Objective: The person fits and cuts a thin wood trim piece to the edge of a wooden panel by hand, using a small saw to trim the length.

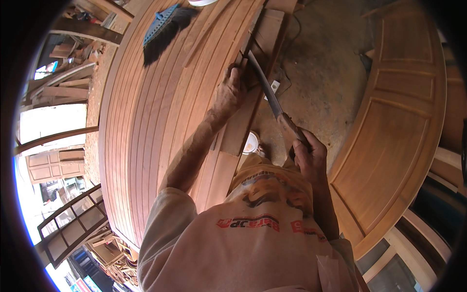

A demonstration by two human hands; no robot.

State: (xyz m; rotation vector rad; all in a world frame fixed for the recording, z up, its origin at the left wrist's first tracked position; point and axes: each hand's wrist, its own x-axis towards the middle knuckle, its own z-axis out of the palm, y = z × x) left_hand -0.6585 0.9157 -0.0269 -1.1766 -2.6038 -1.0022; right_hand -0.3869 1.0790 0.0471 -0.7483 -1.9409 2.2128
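Note:
My right hand point(309, 153) is closed round the wooden handle point(291, 125) of a long, dark metal blade point(265, 82), which slants up to the left toward the edge of a slatted reddish wood surface point(136, 131). My left hand point(228, 92), fingers curled, rests at that edge just left of the blade's upper part; what it grips is hidden. Narrow boards point(270, 27) lie along the edge beneath the blade's tip, and a loose strip point(204, 36) lies on the slats.
A blue broom head with dark bristles point(160, 29) lies on the slats. On the floor point(321, 73) are a white power strip point(274, 90) with a cord and a white bucket point(251, 143). A panelled wooden door point(399, 121) stands at the right. Framed windows point(73, 221) and stacked wood fill the left.

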